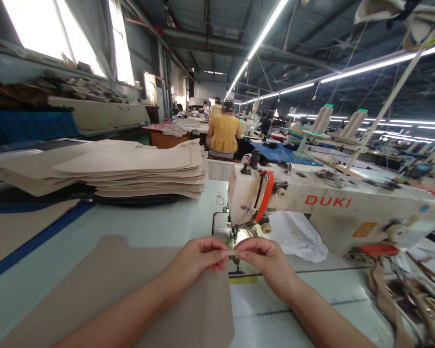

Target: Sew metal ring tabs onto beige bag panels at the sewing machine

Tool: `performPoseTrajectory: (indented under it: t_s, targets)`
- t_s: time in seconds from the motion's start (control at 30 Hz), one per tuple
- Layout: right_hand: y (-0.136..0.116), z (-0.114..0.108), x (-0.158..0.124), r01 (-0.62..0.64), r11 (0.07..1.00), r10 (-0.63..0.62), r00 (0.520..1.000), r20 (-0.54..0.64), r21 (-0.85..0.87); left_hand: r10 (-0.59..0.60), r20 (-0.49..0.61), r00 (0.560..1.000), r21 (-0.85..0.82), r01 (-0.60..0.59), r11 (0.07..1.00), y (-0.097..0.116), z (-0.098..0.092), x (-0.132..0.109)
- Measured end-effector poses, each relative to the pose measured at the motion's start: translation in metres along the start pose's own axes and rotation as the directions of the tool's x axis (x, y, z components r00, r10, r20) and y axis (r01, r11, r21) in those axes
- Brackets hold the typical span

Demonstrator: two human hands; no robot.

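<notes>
My left hand (197,258) and my right hand (266,258) meet just in front of the needle of a cream DUKI sewing machine (326,203). Both pinch a small pale strip (232,253) between thumb and fingertips. Under my left forearm a flat beige fabric panel (112,285) lies on the pale table (148,224). The strip sits at the panel's far right corner, close to the presser foot (235,234).
A tall stack of beige cut panels (137,169) sits at the back left. White cloth (297,237) lies under the machine arm. Tan straps with metal rings (402,299) hang at right. A person in a yellow top (224,133) sits ahead, back turned. Thread cones (322,118) stand behind the machine.
</notes>
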State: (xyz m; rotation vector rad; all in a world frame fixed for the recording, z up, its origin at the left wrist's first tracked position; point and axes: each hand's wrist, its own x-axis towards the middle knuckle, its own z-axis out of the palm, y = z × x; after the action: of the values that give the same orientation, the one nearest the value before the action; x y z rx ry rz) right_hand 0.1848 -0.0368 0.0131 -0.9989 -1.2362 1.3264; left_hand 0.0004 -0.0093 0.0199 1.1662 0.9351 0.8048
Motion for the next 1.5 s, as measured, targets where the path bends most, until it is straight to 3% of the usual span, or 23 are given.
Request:
performPoseTrajectory:
  t_s: [0.13,0.27,0.5,0.7,0.83,1.33,1.5]
  targets:
    - [0.003,0.001,-0.002,0.068,0.997,-0.068,0.998,-0.001,-0.031,-0.012,-0.006,1.000,-0.036,0.011,0.999,0.000,0.001,0.000]
    - [0.008,0.006,-0.002,0.164,0.980,-0.172,0.982,-0.074,-0.113,0.069,-0.055,0.996,0.014,-0.068,0.998,0.000,0.005,0.001]
    - [0.006,0.016,0.003,-0.007,1.000,0.009,0.997,-0.077,0.017,0.173,-0.068,0.983,0.106,-0.165,0.981,-0.002,0.009,-0.003]
    - [0.005,0.013,0.003,-0.148,0.956,0.167,0.984,-0.057,0.253,0.003,-0.094,0.996,-0.116,-0.014,0.993,0.000,0.007,-0.003]
    - [0.011,0.014,0.003,-0.143,0.944,0.167,0.984,-0.055,0.297,-0.008,-0.038,0.999,-0.048,0.006,0.999,-0.001,0.009,0.000]
    - [0.017,0.020,0.000,0.047,0.997,-0.043,0.997,-0.070,0.064,0.075,0.020,0.997,0.083,-0.076,0.994,-0.005,0.006,0.004]
    - [0.015,0.022,-0.009,0.163,0.968,-0.172,0.985,-0.030,-0.192,0.180,-0.044,0.983,0.191,-0.168,0.967,-0.008,0.006,0.001]
